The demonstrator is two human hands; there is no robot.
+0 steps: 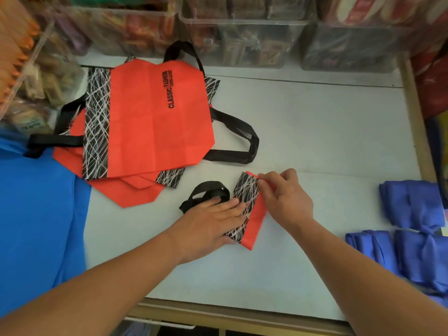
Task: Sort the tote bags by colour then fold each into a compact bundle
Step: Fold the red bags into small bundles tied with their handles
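Left grip [213, 224], spread flat, pinned the folded red tote [257, 220]; right grip [286, 197] pinched its far corner. I feared stiff fabric springing open if pressure eased.

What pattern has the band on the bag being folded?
Band: white crossing lines on black; head view.

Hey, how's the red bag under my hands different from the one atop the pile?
The folded bag is a narrow strip; the top pile bag lies spread flat. The left hand presses the folded bag, the right hand pinches it; no hand touches the top pile bag. Both are red with black handles.
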